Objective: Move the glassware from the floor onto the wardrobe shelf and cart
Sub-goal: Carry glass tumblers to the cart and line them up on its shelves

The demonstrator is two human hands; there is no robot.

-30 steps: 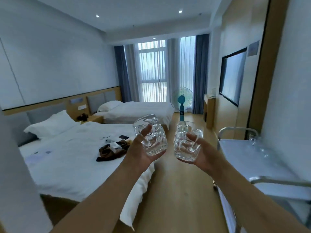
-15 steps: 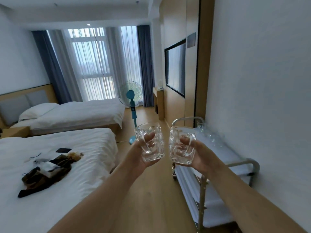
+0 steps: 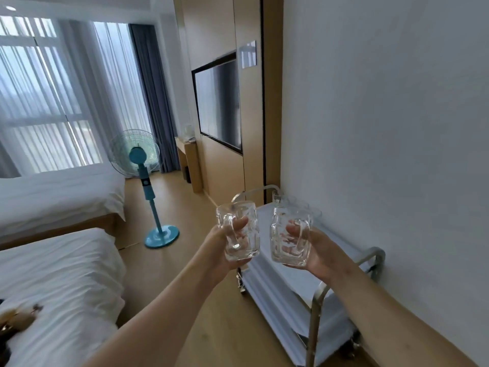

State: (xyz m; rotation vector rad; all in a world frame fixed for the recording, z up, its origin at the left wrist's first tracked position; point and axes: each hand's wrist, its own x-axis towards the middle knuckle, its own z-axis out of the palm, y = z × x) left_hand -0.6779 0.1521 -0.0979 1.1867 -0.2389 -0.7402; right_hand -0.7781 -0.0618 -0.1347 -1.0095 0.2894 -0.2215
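Here, each hand, left hand [image 3: 219,250] and right hand [image 3: 321,254], is gripping a clear dimpled glass mug, left mug [image 3: 239,231] and right mug [image 3: 289,238], above the steel-framed white-shelved cart [image 3: 341,250].

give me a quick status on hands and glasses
Left hand grips clear glass mug. Right hand grips second clear mug. Both above steel cart; glassware at its far end.

A hotel room was shown. Two beds [image 3: 60,192] made up in white linen were set side by side before a wide window [image 3: 45,96] hung with sheer and blue curtains. A television [image 3: 218,102] was mounted on a wood-panelled wall, and a steel service cart [image 3: 341,284] was parked against the white wall.
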